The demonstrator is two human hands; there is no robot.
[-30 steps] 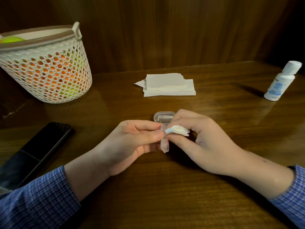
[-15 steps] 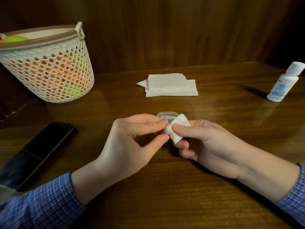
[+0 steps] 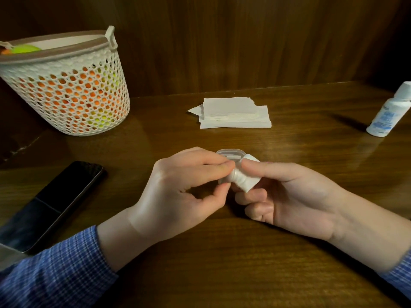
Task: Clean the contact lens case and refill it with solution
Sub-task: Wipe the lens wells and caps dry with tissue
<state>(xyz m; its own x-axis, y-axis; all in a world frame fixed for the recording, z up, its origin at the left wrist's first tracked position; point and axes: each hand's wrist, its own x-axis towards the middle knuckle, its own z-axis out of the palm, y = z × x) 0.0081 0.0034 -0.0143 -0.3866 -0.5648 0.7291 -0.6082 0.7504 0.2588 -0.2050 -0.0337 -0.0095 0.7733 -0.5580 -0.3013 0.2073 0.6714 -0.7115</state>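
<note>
Left sleeve: blue-and-white small-check woven fabric, cuff at the wrist. Right sleeve: same check. Both hands bare.

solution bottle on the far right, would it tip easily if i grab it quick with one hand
The solution bottle is probably light: it looks like small white plastic. It stands upright, tall for its narrow base, so a sideways knock would likely topple it. Its smooth round body might then roll on the polished wooden table. How full it is cannot be seen.
</note>
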